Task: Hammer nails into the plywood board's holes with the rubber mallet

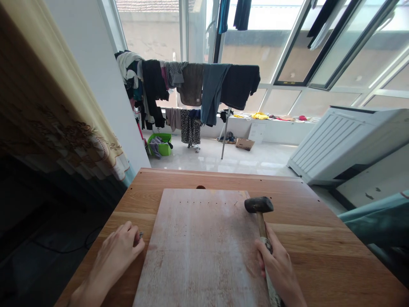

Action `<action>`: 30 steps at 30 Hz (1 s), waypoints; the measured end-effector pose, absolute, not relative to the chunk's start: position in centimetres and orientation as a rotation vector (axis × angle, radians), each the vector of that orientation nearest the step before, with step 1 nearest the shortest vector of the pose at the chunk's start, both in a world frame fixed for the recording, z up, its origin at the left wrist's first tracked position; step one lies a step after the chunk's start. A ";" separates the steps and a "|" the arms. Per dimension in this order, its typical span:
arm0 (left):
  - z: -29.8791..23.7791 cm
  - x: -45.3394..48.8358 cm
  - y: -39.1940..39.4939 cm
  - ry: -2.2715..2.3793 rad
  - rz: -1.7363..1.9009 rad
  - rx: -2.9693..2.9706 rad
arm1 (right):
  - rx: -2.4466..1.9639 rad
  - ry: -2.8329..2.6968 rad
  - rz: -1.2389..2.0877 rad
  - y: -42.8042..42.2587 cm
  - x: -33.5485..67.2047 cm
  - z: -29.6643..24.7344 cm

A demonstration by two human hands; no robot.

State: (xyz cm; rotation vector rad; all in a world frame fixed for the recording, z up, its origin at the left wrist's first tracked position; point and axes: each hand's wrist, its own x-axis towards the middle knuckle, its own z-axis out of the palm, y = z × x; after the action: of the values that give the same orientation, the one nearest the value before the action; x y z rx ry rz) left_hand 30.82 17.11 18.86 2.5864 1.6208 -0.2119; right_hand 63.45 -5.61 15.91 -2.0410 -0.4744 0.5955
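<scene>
My right hand [278,262] is wrapped round the handle of a hammer [259,205], whose dark head is raised over the far right corner of a pale, worn wooden board [194,260]. A thin nail [235,204] leans on the board just left of the hammer head. Along the board's far side runs a row of small dark dots, nail heads or holes; I cannot tell which. Left of the board, my left hand [119,247] is closed, and small grey metal nails [140,235] show between its thumb and fingers.
The board lies on a brown wooden table [319,238] with a round hole [200,187] near its far edge. Beyond are a rack of clothes [191,83], a green basket [164,149] and a cardboard box [244,144]. A curtain [73,106] hangs left; a white ribbed appliance [335,140] stands right.
</scene>
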 end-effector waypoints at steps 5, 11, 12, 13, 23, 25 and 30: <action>19.2 31.3 17.0 1.627 -0.285 2.539 | -2.014 -0.469 0.604 -5.6 63.5 15.8; 17.5 30.4 17.4 1.404 0.170 2.625 | -2.005 -0.476 0.605 -5.7 63.7 15.3; 17.4 30.5 17.4 1.286 0.300 2.646 | -2.010 -0.481 0.603 -5.7 63.7 15.3; 17.4 30.9 17.3 1.164 0.423 2.658 | -2.015 -0.484 0.600 -5.7 63.7 15.3; 18.1 45.0 14.7 0.423 0.430 2.257 | -1.977 -0.501 0.600 -5.6 63.7 15.3; 17.3 48.5 15.4 0.374 0.505 2.101 | -1.961 -0.510 0.591 -5.6 63.7 15.4; 15.1 55.4 17.0 0.523 0.716 1.975 | -1.939 -0.502 0.593 -5.6 63.7 15.2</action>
State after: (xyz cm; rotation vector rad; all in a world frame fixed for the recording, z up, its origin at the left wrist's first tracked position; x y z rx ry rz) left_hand 55.40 17.02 15.13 1.9747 0.5231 0.7159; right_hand 63.69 -5.62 15.21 -1.9394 -0.5022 0.5928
